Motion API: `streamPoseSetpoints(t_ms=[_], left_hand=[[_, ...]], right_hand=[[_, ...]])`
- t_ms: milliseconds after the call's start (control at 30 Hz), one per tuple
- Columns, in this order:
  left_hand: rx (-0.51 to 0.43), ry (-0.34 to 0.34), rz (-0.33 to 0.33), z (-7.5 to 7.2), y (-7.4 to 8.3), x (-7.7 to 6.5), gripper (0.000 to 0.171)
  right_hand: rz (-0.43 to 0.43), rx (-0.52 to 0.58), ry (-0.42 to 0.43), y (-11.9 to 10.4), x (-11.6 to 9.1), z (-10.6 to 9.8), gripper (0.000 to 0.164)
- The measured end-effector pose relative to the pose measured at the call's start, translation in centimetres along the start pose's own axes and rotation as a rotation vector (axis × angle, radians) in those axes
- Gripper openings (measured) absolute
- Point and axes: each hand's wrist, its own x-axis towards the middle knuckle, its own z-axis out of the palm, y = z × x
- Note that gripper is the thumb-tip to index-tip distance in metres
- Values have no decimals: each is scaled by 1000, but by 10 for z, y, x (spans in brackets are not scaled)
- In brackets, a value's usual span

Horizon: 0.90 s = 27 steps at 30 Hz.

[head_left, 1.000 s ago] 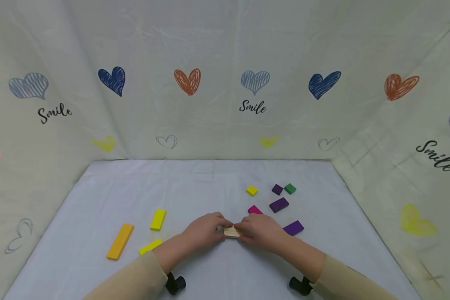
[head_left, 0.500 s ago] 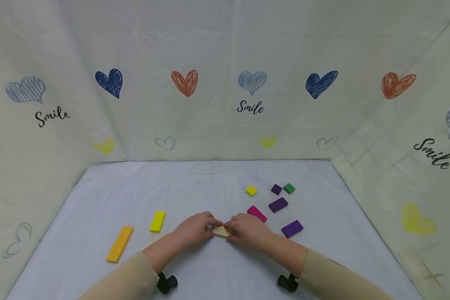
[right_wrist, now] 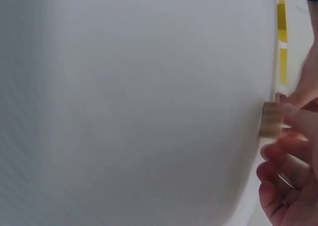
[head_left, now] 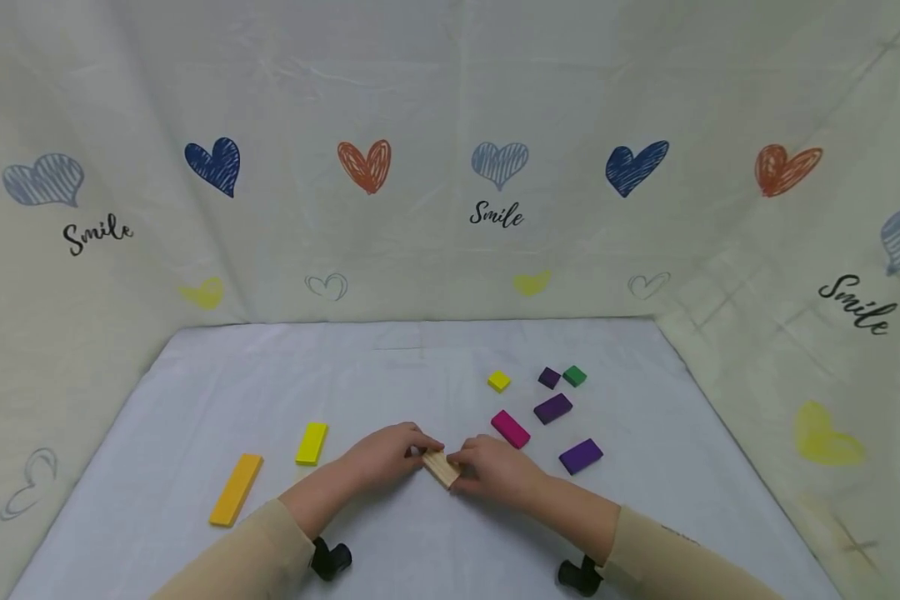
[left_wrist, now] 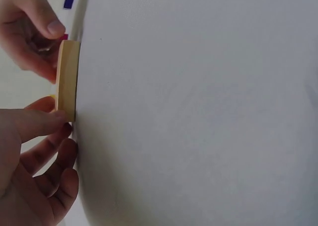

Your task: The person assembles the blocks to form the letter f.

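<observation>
- A pale cloth backdrop printed with blue, orange and yellow hearts and the word "Smile" surrounds the work area.
- A flat tabletop under a white cloth lies before it.
- Two beige fabric sleeves reach in from the near edge, one on each side.
- The left hand pinches one end of a plain pale-wood rectangular block between thumb and fingers. The right hand is at the block's other end, thumb and fingers slightly parted; whether it grips there cannot be told, and its own wrist view is blurred.
- Two black cylindrical devices sit at the wrists.
- A long orange rectangular block lies at the left.
- The plain block is at the near middle of the cloth, slanted, between the hands.
- Flat rectangular blocks: one yellow near the left forearm; one magenta just beyond the right hand; two purple to its right.
- Small square blocks, farther back: yellow, dark purple and, just beside that, green.
</observation>
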Motion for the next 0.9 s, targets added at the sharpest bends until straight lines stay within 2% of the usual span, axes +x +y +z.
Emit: streamPoseSetpoints(t_ms=[233, 400, 533, 633, 767, 900], left_hand=[[-25, 9, -19, 0, -4, 1, 32], [-36, 43, -49, 0, -7, -3, 34], [-84, 95, -86, -1, 1, -13, 38], [-156, 116, -131, -2, 10, -21, 43], [-205, 111, -177, 1, 18, -29, 50], [-195, 97, -191, 8, 19, -32, 55]], right_hand=[[18, -8, -35, -6, -3, 5, 36], [29, 23, -19, -7, -3, 0, 41], [70, 39, -9, -4, 0, -8, 52], [76, 23, -19, -1, 3, -12, 59], [66, -4, -45, 3, 8, -14, 65], [73, -16, -77, 6, 12, -11, 67]])
